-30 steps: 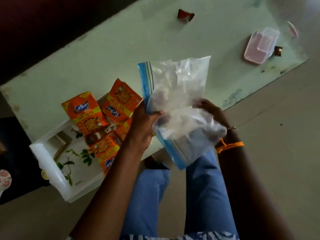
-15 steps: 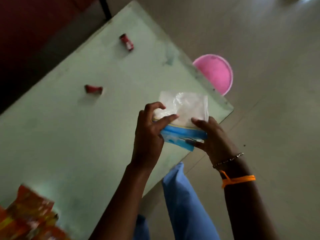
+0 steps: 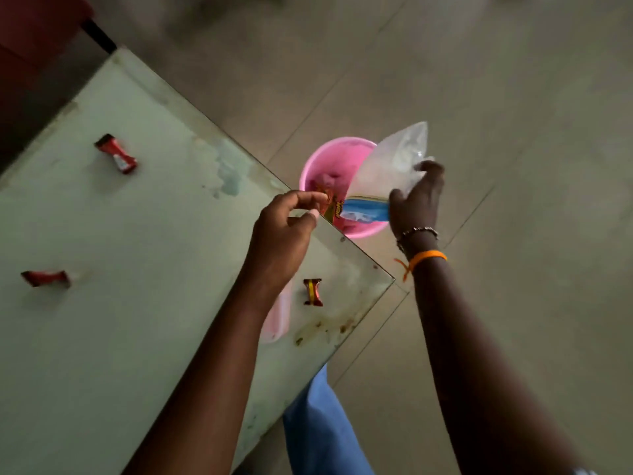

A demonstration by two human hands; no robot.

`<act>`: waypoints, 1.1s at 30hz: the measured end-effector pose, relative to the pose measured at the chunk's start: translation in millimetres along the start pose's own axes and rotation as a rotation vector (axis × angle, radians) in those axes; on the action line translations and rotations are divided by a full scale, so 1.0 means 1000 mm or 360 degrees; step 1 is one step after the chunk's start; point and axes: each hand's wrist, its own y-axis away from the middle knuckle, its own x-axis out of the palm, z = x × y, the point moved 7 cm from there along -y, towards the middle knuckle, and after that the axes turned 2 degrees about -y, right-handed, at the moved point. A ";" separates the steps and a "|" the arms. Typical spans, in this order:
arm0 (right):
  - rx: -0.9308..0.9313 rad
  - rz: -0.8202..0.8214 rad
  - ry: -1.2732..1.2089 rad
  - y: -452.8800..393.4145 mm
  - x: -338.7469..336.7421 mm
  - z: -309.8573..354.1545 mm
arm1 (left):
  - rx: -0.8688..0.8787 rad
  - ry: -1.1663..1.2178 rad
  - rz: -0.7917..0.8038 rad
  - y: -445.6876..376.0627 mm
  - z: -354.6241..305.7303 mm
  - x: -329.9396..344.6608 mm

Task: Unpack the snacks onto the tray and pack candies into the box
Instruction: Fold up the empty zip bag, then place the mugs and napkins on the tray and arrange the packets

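Observation:
My right hand [image 3: 416, 200] grips an empty clear zip bag [image 3: 390, 166] with a blue seal strip, tilted over a pink bucket [image 3: 329, 149] on the floor. My left hand [image 3: 281, 234] hovers over the table's corner with fingers loosely apart and nothing in them. Three red-wrapped candies lie on the pale green table [image 3: 137, 337]: one candy at the far left [image 3: 116, 154], a second candy at the left edge [image 3: 46, 278], a third candy near the corner [image 3: 312, 292]. A pink plastic box [image 3: 279, 317] shows partly under my left forearm. The tray is out of view.
The bucket stands just beyond the table's right corner and holds an orange snack wrapper [image 3: 330, 204] and pink material. The table's glass edge runs diagonally under my left arm. Tiled floor lies to the right. My blue-trousered knee [image 3: 318, 423] sits below the table edge.
The view swung right, away from the tray. The bag went from over the table to over the pink bucket. My left hand let go of it; only the right holds it.

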 end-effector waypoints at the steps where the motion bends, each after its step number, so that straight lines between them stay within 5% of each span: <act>1: 0.0046 0.0058 0.0082 -0.009 0.015 -0.011 | -0.0014 0.0019 -0.0011 -0.005 0.003 0.004; 11: 0.0232 0.0934 0.0449 -0.057 0.118 -0.067 | -0.0018 0.0159 -0.0095 -0.035 0.032 0.017; 16: 0.0251 0.0946 0.0099 -0.026 0.092 -0.015 | -0.0041 0.0291 -0.0146 -0.027 0.025 0.002; 23: 0.0181 0.0983 -0.0525 0.083 0.065 0.077 | -0.0039 0.0449 -0.0292 0.017 0.016 -0.052; 33: 0.0056 0.1398 -0.0540 0.293 0.078 0.138 | -0.0096 0.0823 -0.0658 0.180 0.081 -0.164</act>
